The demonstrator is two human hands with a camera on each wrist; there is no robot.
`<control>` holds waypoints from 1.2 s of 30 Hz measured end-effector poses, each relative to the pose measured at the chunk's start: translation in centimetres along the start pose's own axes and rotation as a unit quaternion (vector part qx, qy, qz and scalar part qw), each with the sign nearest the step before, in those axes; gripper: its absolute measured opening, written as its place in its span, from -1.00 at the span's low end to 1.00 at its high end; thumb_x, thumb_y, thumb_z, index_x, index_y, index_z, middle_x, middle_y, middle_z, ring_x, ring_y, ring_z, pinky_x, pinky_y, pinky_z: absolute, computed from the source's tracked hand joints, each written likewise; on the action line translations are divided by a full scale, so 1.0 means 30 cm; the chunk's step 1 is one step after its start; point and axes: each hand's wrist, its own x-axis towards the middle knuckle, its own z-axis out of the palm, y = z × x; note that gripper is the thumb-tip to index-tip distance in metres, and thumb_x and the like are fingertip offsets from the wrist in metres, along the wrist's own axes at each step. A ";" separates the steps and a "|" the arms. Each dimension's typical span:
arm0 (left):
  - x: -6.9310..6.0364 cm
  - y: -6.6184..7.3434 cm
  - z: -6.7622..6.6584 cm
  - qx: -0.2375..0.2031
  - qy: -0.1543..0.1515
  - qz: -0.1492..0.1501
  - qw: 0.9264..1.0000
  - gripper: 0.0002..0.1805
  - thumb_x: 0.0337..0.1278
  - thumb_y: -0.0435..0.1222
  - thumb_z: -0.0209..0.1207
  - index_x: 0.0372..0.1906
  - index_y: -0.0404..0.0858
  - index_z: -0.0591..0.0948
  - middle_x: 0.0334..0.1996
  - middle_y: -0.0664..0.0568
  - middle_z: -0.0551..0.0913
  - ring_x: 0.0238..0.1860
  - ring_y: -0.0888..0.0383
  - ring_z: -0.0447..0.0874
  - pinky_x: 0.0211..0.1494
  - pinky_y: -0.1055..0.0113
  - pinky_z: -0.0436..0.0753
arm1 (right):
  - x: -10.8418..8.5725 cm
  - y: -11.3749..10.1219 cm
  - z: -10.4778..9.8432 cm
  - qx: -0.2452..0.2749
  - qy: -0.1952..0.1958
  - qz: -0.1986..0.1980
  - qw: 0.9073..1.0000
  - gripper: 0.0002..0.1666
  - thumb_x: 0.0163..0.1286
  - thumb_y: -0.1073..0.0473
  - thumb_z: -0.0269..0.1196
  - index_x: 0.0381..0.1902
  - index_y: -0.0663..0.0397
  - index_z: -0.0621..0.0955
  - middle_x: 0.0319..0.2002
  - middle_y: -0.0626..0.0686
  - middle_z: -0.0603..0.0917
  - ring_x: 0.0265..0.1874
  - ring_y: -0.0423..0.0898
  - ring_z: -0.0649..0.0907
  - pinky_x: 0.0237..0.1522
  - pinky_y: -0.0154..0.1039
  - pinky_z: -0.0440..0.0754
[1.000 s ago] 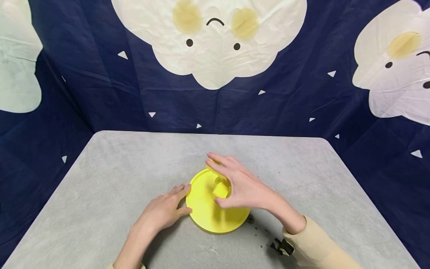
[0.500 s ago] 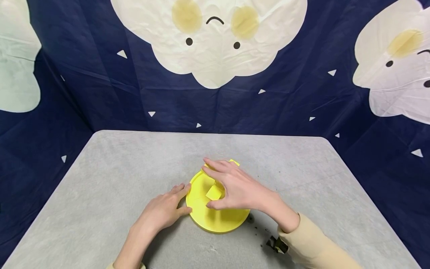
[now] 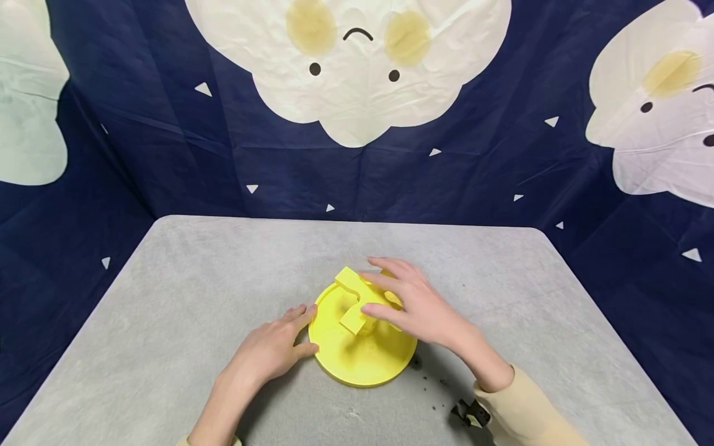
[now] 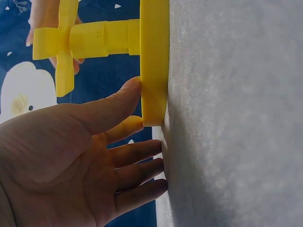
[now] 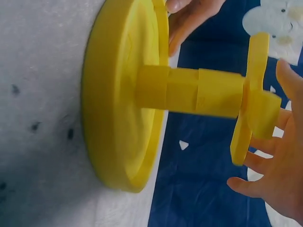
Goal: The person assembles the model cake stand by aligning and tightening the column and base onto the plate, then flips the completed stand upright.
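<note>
A yellow cross-shaped handle [image 3: 351, 283] tops an upright post [image 5: 184, 90] in the middle of a round yellow base [image 3: 362, 367] with a raised rim. My left hand [image 3: 269, 348] is at the base's left side. In the left wrist view, its thumb and index fingertips touch the rim, while the other fingers extend to the tabletop. At the handle's right side, my right hand [image 3: 422, 308] has its fingers and thumb spread around the arms without gripping. The right wrist view shows gaps between most of its fingers and the handle; whether the thumb touches cannot be told.
The grey tabletop [image 3: 223, 260] carries small dark specks to the right of the base. A black device [image 3: 471, 413] sits at my right wrist. Dark blue fabric [image 3: 189, 167] with white clouds encloses the back and sides.
The right hand shifted left over the handle, then drew back right with its fingers spread wider. The handle's arms point in different directions from before. Left hand and base have stayed put.
</note>
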 end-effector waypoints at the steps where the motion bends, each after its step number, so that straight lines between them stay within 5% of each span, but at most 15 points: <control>1: 0.000 0.000 0.000 0.000 0.001 0.001 1.000 -0.21 0.31 0.00 0.30 0.56 -0.09 0.35 0.54 -0.18 0.37 0.50 -0.27 0.40 0.39 -0.35 0.46 | -0.006 0.007 0.000 0.008 0.005 0.005 1.000 -0.37 0.49 -0.29 0.20 0.43 -0.27 0.54 0.56 -0.01 0.37 0.56 0.08 0.33 0.54 0.30 0.29; 9: 0.002 -0.002 0.001 0.001 0.003 0.006 1.000 -0.22 0.31 0.00 0.31 0.56 -0.10 0.35 0.54 -0.17 0.37 0.51 -0.26 0.38 0.39 -0.36 0.46 | -0.042 0.046 0.004 0.061 0.043 0.035 0.997 -0.60 0.58 -0.04 0.18 0.31 -0.28 0.64 0.45 0.03 0.51 0.47 0.05 0.48 0.43 0.20 0.50; 17: 0.002 0.002 0.000 0.003 -0.001 0.005 1.000 -0.21 0.31 -0.01 0.31 0.57 -0.10 0.35 0.55 -0.17 0.37 0.52 -0.25 0.37 0.40 -0.35 0.46 | -0.079 0.040 -0.004 0.095 0.081 0.067 0.990 -0.63 0.51 0.05 0.28 0.23 -0.15 0.69 0.29 0.00 0.64 0.34 0.06 0.60 0.30 0.18 0.62; 28: 0.001 0.001 -0.004 0.002 -0.009 -0.001 1.000 -0.20 0.32 -0.01 0.30 0.58 -0.10 0.33 0.56 -0.18 0.34 0.54 -0.25 0.34 0.40 -0.35 0.45 | -0.124 0.039 0.009 0.111 0.113 0.082 0.984 -0.61 0.38 0.20 0.40 0.16 -0.10 0.74 0.15 -0.09 0.72 0.06 -0.11 0.71 0.03 -0.15 0.74; 36: 0.002 0.002 -0.002 0.002 -0.012 -0.001 1.000 -0.20 0.31 0.00 0.30 0.58 -0.09 0.33 0.56 -0.16 0.34 0.55 -0.25 0.33 0.42 -0.34 0.44 | -0.144 0.031 0.014 0.118 0.126 0.093 0.981 -0.61 0.31 0.23 0.46 0.09 -0.14 0.76 0.02 -0.16 0.74 -0.03 -0.16 0.69 -0.02 -0.13 0.74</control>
